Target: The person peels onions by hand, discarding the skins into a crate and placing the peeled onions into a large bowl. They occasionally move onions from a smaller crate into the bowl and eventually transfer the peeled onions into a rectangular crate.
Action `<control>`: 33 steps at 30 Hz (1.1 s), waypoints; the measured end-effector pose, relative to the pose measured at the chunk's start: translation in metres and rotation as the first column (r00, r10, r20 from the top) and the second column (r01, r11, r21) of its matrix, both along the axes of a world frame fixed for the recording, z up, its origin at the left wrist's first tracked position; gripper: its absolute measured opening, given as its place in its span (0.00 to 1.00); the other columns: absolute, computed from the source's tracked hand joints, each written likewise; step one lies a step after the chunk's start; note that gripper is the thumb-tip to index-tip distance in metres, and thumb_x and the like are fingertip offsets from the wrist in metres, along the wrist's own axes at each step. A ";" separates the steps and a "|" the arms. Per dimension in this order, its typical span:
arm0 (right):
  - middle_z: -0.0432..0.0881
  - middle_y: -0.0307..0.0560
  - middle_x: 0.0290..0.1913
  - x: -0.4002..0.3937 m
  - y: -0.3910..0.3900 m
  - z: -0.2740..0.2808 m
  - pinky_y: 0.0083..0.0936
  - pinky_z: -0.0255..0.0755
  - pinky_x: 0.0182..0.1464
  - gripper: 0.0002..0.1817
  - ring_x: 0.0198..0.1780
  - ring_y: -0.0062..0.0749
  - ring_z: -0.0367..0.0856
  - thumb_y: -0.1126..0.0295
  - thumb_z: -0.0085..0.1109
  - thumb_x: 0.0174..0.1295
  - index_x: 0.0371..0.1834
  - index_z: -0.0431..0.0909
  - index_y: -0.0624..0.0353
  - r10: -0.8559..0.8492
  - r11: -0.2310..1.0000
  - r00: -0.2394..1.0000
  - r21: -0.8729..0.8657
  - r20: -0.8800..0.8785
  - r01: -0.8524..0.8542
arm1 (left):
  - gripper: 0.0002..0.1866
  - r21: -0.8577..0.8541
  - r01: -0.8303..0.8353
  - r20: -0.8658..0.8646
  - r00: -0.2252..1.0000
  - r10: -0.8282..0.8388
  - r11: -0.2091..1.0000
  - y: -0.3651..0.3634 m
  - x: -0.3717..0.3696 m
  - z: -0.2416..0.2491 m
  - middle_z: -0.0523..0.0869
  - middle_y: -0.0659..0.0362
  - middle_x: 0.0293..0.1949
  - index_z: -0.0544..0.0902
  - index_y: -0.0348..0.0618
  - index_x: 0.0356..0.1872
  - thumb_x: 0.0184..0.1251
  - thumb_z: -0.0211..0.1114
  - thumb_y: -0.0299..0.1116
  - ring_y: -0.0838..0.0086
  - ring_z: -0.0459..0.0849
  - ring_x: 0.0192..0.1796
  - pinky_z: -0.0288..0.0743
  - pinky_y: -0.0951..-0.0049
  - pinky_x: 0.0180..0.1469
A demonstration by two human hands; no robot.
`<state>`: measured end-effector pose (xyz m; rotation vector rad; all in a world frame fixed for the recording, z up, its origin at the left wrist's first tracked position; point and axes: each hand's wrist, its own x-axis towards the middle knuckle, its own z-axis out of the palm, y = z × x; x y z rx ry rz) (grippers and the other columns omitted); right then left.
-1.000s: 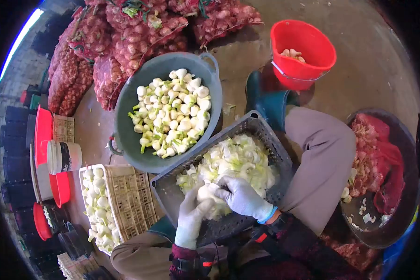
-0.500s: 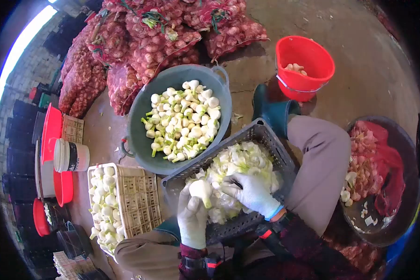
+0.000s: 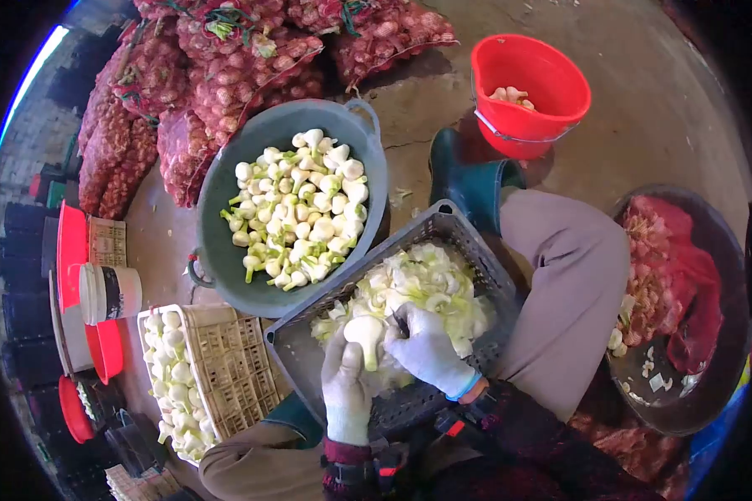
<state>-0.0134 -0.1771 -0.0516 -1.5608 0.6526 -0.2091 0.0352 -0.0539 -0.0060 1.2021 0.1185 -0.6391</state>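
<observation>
1. Having the white crate (image 3: 236,367) alongside, perhaps for reach.
2. Gripping a garlic bulb (image 3: 364,334) stem-down in the left hand (image 3: 347,384) with curled fingers, over the black crate (image 3: 486,257), perhaps to catch skins.
3. Poising the right hand (image 3: 433,348) just beside, with fingers bent together; impossible to say whether pinching anything.

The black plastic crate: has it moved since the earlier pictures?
No: judged against the round tub, the black plastic crate sits where it did; the camera view has shifted slightly.

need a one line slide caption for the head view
Gloved left hand holds a white bulb, the right hand beside it, over a dark crate of peelings.
</observation>
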 end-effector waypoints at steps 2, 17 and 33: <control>0.79 0.54 0.25 0.001 -0.001 0.004 0.41 0.73 0.32 0.08 0.29 0.51 0.80 0.69 0.63 0.55 0.30 0.75 0.61 -0.014 0.952 0.994 -0.304 0.106 0.046 | 0.23 0.210 0.009 -0.046 0.999 0.000 0.978 -0.002 -0.001 0.009 0.81 0.56 0.50 0.72 0.32 0.61 0.70 0.61 0.34 0.71 0.80 0.52 0.74 0.71 0.54; 0.80 0.61 0.31 -0.014 -0.032 0.017 0.44 0.71 0.37 0.18 0.36 0.56 0.80 0.57 0.64 0.58 0.31 0.75 0.64 0.099 0.880 0.958 -0.426 -0.270 -0.211 | 0.26 -0.341 -0.057 -0.291 0.955 -0.048 0.938 0.044 0.001 0.018 0.81 0.53 0.46 0.70 0.33 0.62 0.68 0.62 0.37 0.69 0.80 0.40 0.74 0.68 0.42; 0.76 0.55 0.36 0.016 -0.041 -0.049 0.32 0.68 0.41 0.14 0.40 0.39 0.76 0.67 0.57 0.63 0.42 0.73 0.69 0.013 0.933 0.892 -0.316 -0.451 -0.173 | 0.24 0.615 -0.670 0.526 0.741 0.417 0.416 0.403 0.390 0.051 0.86 0.52 0.38 0.79 0.35 0.55 0.56 0.48 0.15 0.70 0.85 0.30 0.82 0.73 0.34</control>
